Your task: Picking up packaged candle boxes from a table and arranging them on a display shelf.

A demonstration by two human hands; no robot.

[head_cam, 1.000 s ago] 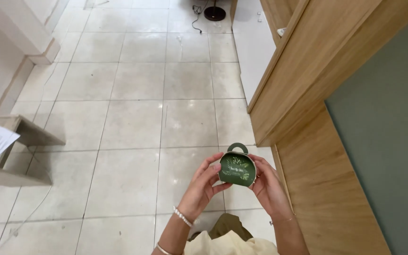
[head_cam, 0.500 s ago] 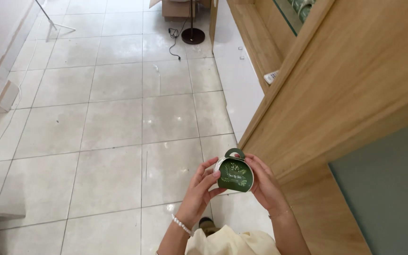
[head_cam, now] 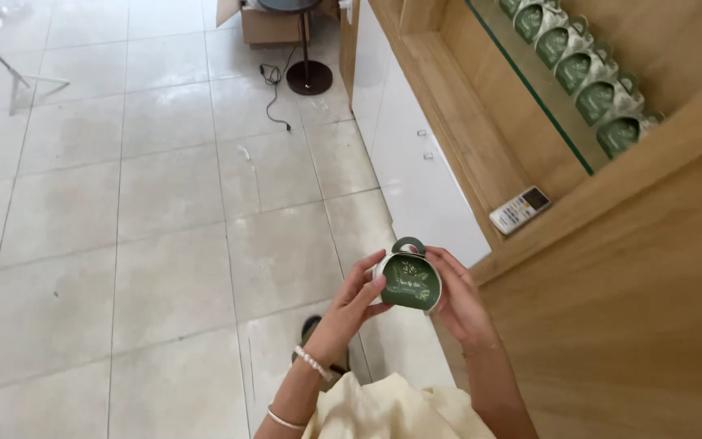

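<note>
Beside the wooden shelf unit (head_cam: 611,309), low at its near corner, both hands hold one small green gift box (head_cam: 406,280) with a looped handle on top. The left hand (head_cam: 349,307) cups the box's left side, fingers curled round its white edge, thumb toward the front. The right hand (head_cam: 458,299) wraps the right side and back, fingers closed against it. The box sits upright between the palms, above the floor, touching nothing else.

Step in hand, as judged: the box is being held square and looked over or pressed into shape, both hands steadying it. Any next move calls for a light two-sided grip so the thin card walls do not buckle, and care with the handle loop.

Up in the shelf unit's recess, behind a glass shelf edge (head_cam: 530,89), a row of matching green boxes (head_cam: 587,65) stands side by side, well apart from the hands. On the wooden ledge below that row lies a white remote control (head_cam: 519,210).

Left of the shelf unit runs a floor of pale square tiles (head_cam: 164,203), somewhat scuffed and glossy. Far along it, by the unit's far end, a round black lamp base (head_cam: 309,77) with a trailing cord (head_cam: 274,93) stands in front of a cardboard carton (head_cam: 274,20). White cabinet panels (head_cam: 416,171) line the unit's lower front. A sandalled foot (head_cam: 318,341) shows below the hands.
</note>
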